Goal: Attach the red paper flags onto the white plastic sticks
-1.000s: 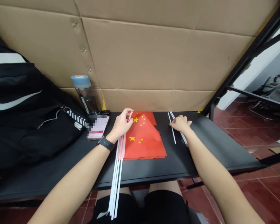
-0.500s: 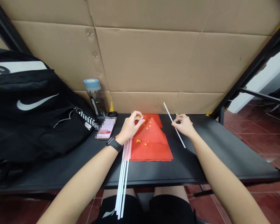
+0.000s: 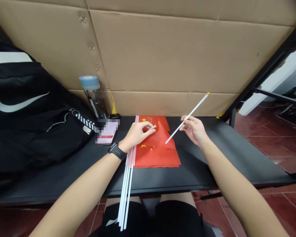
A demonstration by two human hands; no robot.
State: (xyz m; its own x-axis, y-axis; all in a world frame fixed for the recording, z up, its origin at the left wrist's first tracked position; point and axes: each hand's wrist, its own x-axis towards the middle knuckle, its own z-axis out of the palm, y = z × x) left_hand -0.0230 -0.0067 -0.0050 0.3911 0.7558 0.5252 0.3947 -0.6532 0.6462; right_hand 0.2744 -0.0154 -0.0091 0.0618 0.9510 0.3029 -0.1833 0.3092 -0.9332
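The person's right hand [image 3: 193, 130] pinches a thin white stick [image 3: 187, 118] between thumb and fingertips, lifting it clear of the table at a slant, its lower end over the flags and its upper end pointing away past the hand. The left hand [image 3: 138, 133] lies on a stack of red flags with yellow stars [image 3: 156, 154], fingers loosely together; whether it grips anything I can't tell. Those flags sit on a black table [image 3: 199, 171], between the two hands. Under the left wrist, a bundle of white sticks [image 3: 124, 194] runs toward the person and past the table's front edge. Left of the left hand lie a pixelated phone [image 3: 107, 131], a clear water bottle [image 3: 94, 95] and a black bag [image 3: 31, 115]. A cardboard wall [image 3: 162, 56] stands beyond the flags.
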